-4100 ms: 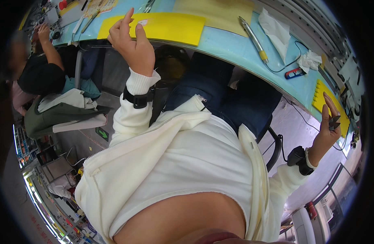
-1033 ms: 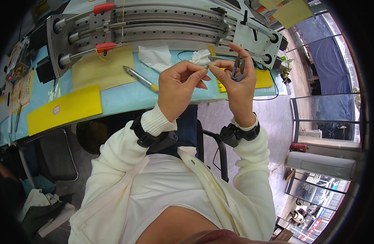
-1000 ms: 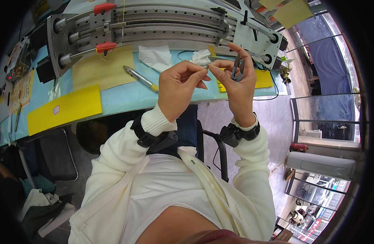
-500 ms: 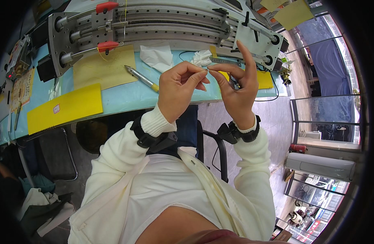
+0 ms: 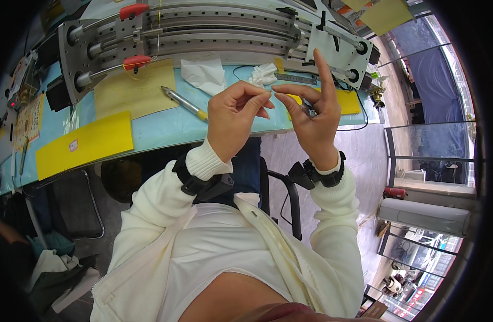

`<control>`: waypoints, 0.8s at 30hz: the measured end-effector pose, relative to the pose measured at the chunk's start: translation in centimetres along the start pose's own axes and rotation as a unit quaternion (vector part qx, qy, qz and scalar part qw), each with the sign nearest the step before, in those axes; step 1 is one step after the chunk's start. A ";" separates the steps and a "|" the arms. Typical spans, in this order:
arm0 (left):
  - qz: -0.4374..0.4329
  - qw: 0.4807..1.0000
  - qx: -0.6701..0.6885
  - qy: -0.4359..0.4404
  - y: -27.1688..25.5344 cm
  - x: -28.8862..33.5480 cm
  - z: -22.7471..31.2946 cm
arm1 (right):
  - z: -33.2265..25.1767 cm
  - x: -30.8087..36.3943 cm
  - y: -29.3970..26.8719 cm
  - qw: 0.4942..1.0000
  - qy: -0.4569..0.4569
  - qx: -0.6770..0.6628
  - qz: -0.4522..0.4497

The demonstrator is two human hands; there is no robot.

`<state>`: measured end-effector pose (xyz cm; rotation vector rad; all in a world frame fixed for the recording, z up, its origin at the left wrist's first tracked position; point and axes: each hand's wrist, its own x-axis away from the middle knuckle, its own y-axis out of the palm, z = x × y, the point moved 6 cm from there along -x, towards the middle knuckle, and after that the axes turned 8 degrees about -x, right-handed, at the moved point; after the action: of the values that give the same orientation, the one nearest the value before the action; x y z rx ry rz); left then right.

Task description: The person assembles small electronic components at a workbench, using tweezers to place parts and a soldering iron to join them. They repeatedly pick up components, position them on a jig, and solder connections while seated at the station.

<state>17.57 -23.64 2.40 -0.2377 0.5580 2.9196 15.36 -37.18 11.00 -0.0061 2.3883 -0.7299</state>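
My left hand (image 5: 230, 118) is held above the near edge of the table, thumb and forefinger pinched together. Whatever they grip is too small to make out. Facing it, my right hand (image 5: 319, 118) has its thumb and forefinger slightly apart by the left fingertips, with another finger stretched upward; no held thing shows there. A silver pen-like tool (image 5: 183, 102) with a yellow end lies beside my left hand. Just beyond the fingertips are a crumpled white tissue (image 5: 263, 75) and a steel ruler (image 5: 297, 79). Yellow paper (image 5: 349, 102) lies partly behind my right hand.
A long metal rail assembly (image 5: 219, 40) spans the back of the table, with two red pointed pieces (image 5: 136, 63) and yellow thread on it. A flat white tissue (image 5: 203, 75), a brown sheet (image 5: 144, 88) and a yellow notebook (image 5: 85, 145) lie at left. A black cable (image 5: 365, 115) hangs at right.
My right thumb and forefinger have parted slightly at the left fingertips, where they were closed together before. My left hand keeps its pinch. The view has shifted a little.
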 end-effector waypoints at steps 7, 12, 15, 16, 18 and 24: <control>-0.014 0.997 -0.072 -0.013 0.7 -0.1 -0.2 | 0.9 0.4 -0.3 0.986 -0.043 0.129 -0.100; -0.019 0.999 -0.039 -0.030 -0.4 -0.9 1.5 | 5.1 -2.3 -5.3 0.989 -0.040 0.127 -0.059; -0.040 0.998 0.018 -0.039 -2.1 -1.6 3.3 | 7.8 -4.6 -8.8 0.976 -0.056 0.211 -0.022; -0.049 0.997 0.049 -0.027 -2.6 -1.8 4.0 | 8.6 -4.9 -9.1 0.973 -0.056 0.221 -0.041; -0.043 0.998 0.042 -0.026 -3.7 -2.0 4.8 | 9.8 -5.4 -9.5 0.966 -0.050 0.248 -0.061; 0.013 1.000 -0.009 0.022 -6.4 -2.3 5.8 | 10.9 -6.3 -8.8 0.949 -0.059 0.283 -0.124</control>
<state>20.27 -15.88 5.92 -0.2991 0.5468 2.9521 25.14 -48.91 12.00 -0.1085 2.0073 -1.4680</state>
